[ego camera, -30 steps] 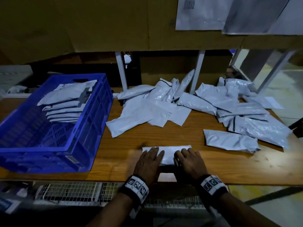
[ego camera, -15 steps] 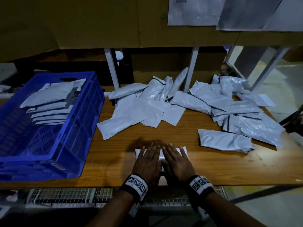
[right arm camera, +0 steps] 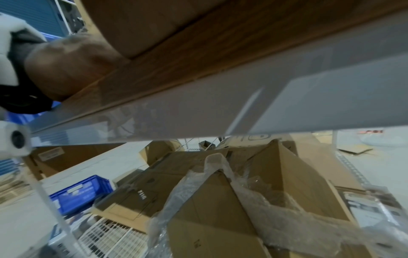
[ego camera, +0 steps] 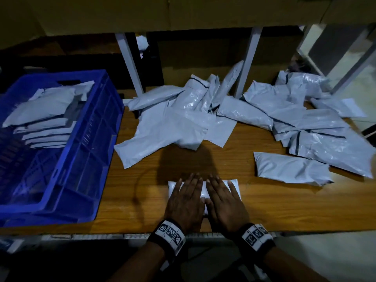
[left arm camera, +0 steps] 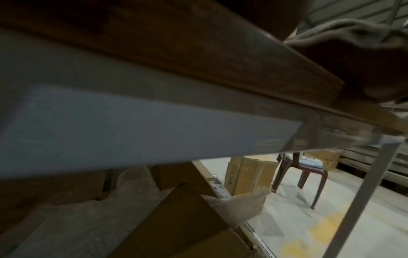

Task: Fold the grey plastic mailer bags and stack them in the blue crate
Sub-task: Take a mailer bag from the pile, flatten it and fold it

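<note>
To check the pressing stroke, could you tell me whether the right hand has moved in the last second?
Yes. The right hand slid forward over the bag, away from the near edge of the table.

Blue crate [ego camera: 97,143] (grey mailers [ego camera: 168,127])

You have one blue crate [ego camera: 97,127] on the bench [ego camera: 142,204], holding a stack of about six folded grey mailers [ego camera: 46,119]. Right of the crate lies a loose heap of unfolded mailers [ego camera: 223,112], overlapping too much to count exactly, roughly a dozen or more. One folded mailer [ego camera: 203,192] sits under your two hands, left [ego camera: 186,202] and right [ego camera: 224,202].
</note>
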`<state>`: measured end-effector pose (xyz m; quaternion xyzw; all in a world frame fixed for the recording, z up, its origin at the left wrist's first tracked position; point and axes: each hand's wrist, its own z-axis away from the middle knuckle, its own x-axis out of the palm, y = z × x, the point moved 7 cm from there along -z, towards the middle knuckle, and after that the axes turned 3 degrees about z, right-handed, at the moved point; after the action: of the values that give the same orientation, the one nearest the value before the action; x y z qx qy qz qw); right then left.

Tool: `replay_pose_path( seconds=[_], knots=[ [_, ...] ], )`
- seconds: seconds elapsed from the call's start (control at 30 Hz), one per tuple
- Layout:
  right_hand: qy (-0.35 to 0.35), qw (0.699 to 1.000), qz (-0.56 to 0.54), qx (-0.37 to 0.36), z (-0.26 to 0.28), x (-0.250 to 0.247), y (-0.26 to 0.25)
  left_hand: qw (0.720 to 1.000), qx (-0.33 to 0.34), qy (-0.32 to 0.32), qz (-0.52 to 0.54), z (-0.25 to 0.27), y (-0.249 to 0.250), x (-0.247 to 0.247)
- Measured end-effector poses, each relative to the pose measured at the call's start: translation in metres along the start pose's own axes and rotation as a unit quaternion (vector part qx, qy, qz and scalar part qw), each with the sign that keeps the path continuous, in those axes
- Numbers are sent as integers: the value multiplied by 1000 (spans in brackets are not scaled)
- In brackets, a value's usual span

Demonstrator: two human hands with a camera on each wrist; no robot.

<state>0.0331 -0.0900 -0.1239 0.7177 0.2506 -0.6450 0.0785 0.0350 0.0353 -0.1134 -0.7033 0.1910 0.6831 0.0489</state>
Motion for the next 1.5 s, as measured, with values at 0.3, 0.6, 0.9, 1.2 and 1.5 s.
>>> replay_pose_path(
  seconds=[0.3,0.6,0.9,1.2,1.5],
  knots=[
    [2,1000,9,-2,-2,-3,-3,1000,-3,5,12,0,0,4],
    [-22,1000,8,20,-6,4,-2,999,-7,1,34,1,-4,6],
    [16,1000,5,-2,-6,-6,-8,998,-12,-48,35,-4,-4,5],
    [-29,997,-5,73,-6,-24,17,968,-127,-64,208,-10,-25,-15],
    [-7,972,-45,230,0,-67,57,797,-355,-131,470,-5,-24,-38]
  ],
)
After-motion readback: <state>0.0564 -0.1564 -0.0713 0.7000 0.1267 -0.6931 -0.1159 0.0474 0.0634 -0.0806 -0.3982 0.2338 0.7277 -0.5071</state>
